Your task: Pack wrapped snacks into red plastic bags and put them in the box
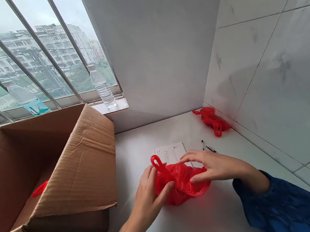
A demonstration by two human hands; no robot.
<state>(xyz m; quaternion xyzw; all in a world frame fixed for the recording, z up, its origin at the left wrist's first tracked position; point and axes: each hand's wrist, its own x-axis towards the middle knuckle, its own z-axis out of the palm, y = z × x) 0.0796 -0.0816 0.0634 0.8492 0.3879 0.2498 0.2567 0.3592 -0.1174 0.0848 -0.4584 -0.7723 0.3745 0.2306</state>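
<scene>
I see the red bag (182,185) lying crumpled on the white counter (192,225), near centre, right of the cardboard box (72,174). My left hand (151,198) pinches its left side below the handle loop. My right hand (213,166) clamps the right edge between thumb and fingers (a printed sheet (170,153) lies just beyond).

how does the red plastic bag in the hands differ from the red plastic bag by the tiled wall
The red plastic bag in the hands is pinched by the left hand and touched by the right hand; the red plastic bag by the tiled wall lies untouched. The first has a loop standing up; the second's loops lie flat. Both are crumpled red plastic on the white table.
</scene>
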